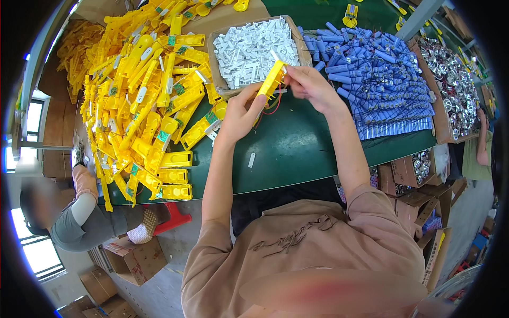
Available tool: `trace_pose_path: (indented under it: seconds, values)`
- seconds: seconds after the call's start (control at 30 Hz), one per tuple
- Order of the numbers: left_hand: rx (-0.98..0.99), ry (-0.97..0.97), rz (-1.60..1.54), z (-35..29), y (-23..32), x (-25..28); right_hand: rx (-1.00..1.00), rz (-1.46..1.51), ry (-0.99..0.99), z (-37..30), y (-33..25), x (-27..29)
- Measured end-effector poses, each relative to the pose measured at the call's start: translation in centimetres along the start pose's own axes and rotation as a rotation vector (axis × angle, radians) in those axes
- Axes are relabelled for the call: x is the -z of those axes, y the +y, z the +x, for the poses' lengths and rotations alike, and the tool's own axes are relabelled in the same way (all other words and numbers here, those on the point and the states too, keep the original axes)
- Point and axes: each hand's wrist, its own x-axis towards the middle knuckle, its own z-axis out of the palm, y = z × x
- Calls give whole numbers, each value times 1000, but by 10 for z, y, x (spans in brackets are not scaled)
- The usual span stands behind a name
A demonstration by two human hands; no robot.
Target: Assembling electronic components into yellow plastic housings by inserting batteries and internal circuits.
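Observation:
My left hand [244, 112] is closed around the lower end of a yellow plastic housing [272, 79], held tilted over the green table. At the upper end of the housing a small white plastic piece [274, 55] sticks out. My right hand [314, 89] has its thumb and forefinger pinched at the housing's right edge; whatever lies between those fingertips is hidden. A thin red wire [274, 108] loops below the housing. Just beyond both hands stands a cardboard box [214, 63] full of white plastic pieces [254, 50].
Yellow housings [143, 106], some with green circuit boards, are heaped at left. Blue cylindrical cells [371, 79] with dark wires cover the right side. One white piece [252, 160] lies on the green table [297, 143]. Shiny metal parts [448, 79] fill a far-right box. Another person [79, 217] sits at left.

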Motion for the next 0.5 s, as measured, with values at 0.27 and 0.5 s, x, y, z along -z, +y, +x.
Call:
trace_pose_path:
  seconds: [0.27, 0.5]
  values:
    - [146, -209, -370, -2, 5, 0, 510, -381, 328, -4, 2, -22]
    - [259, -283, -712, -3, 5, -2, 308, 5, 121, -3, 11, -13]
